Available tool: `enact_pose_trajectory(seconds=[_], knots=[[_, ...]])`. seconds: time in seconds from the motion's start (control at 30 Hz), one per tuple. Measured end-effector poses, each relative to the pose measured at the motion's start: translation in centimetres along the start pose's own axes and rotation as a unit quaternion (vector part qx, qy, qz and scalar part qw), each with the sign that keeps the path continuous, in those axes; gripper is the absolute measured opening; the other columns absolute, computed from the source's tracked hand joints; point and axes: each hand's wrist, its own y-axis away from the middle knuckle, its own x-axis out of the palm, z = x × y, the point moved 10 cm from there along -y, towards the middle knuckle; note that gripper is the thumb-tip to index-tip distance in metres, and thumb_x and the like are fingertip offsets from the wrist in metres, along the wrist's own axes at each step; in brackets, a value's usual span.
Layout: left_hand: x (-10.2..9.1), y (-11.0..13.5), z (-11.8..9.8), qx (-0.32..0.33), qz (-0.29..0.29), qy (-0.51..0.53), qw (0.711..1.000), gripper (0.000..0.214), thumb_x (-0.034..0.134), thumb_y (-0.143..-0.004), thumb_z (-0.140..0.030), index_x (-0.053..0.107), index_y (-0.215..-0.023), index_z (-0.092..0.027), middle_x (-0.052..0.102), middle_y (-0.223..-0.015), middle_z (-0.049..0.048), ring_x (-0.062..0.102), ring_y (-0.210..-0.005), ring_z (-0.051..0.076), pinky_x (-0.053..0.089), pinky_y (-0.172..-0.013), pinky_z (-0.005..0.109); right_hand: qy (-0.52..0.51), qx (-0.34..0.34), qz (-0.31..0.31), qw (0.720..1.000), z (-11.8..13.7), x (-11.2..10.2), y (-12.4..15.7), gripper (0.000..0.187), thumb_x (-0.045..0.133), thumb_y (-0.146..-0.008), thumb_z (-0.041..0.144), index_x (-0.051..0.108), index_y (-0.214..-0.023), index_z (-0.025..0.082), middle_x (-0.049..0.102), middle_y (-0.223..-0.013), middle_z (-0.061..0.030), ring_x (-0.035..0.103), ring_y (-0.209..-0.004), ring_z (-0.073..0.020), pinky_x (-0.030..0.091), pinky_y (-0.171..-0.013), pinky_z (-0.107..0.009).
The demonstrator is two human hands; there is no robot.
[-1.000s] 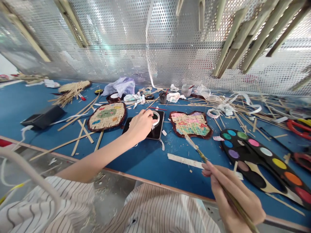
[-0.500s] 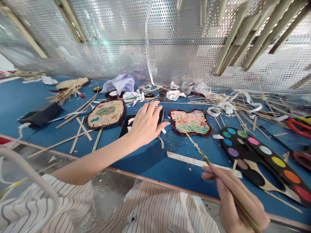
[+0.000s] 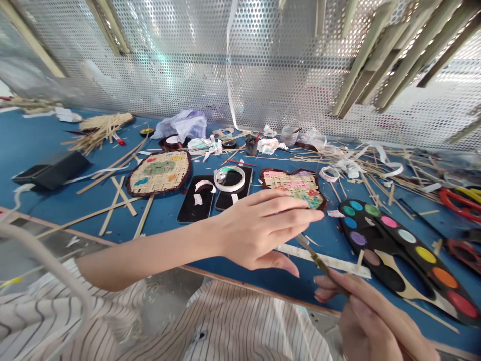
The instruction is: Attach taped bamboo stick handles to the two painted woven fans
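My left hand [image 3: 263,228] reaches over the near edge of a woven bamboo panel [image 3: 296,178] with a brown wavy rim and pink, green and red paint. Its fingers are stretched out and it holds nothing; I cannot tell whether they touch the panel. In my right hand [image 3: 372,311] is a slim paintbrush [image 3: 313,253], its tip close to my left fingers. A black paint palette [image 3: 376,225] with several colour discs lies to the right. Two dark phones, one [image 3: 197,198] beside the other, lie left of the panel, with a white tape roll [image 3: 230,179] on the right one.
A second painted woven panel [image 3: 160,173] lies to the left. Bamboo strips [image 3: 103,131], crumpled tissue [image 3: 268,146], a dark cup [image 3: 251,144] and red-handled scissors [image 3: 458,203] are spread about. Behind the blue table stands a perforated metal screen [image 3: 180,65].
My left hand has moved right, from above the phones to the near edge of the right panel, uncovering the phones and tape roll. My right hand still holds the paintbrush, shifted slightly.
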Motion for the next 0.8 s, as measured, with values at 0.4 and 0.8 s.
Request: enact_pose_trajectory(seconds=[0.4, 0.8], knots=[[0.9, 1.2, -0.9, 0.041, 0.019, -0.004, 0.999, 0.043, 0.039, -0.093, -0.051, 0.064, -0.109, -0.020, 0.060, -0.130, -0.0001, 0.052, -0.121, 0.015, 0.033, -0.109, 0.029, -0.020, 0.004, -0.049, 0.999, -0.6, 0.0, -0.8, 0.027, 0.056, -0.083, 0.014, 0.074, -0.100, 0.022, 0.073, -0.080, -0.0019, 0.065, -0.061, -0.0181, 0.052, -0.052, -0.030], [-0.2, 2.3, -1.5, 0.065, -0.059, 0.004, 0.996, 0.034, 0.044, -0.092, -0.046, 0.065, -0.104, -0.022, 0.068, -0.117, -0.0037, 0.055, -0.108, 0.011, 0.038, -0.100, 0.021, -0.212, 0.152, -0.051, 0.964, -5.0, 0.4, -0.6, 0.028, 0.049, -0.082, 0.011, 0.075, -0.093, 0.014, 0.072, -0.073, -0.0073, 0.064, -0.055, -0.0178, 0.051, -0.041, -0.028]])
